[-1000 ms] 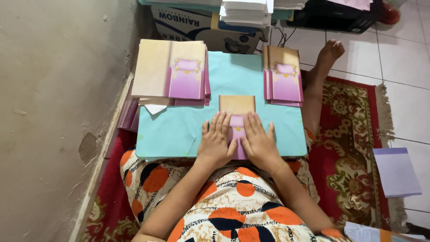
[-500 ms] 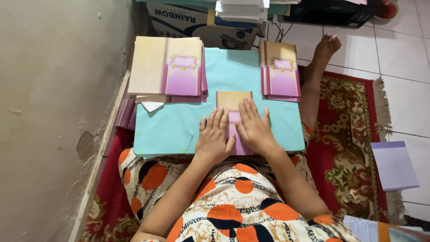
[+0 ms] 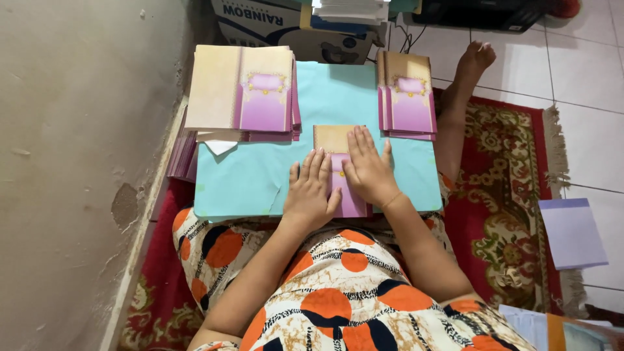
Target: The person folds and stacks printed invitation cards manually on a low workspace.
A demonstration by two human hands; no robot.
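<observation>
The turquoise board (image 3: 260, 175) lies across my lap, and everything else sits on it. The wide stack of unfolded cards (image 3: 242, 91) is at its far left corner, the narrower folded stack (image 3: 406, 97) at its far right. At its near middle lies one pink and tan card (image 3: 338, 162); my left hand (image 3: 311, 192) and right hand (image 3: 368, 170) press flat on it, fingers spread, gripping nothing. Uneven pressure could skew the crease, I think. My palms hide the fold itself
</observation>
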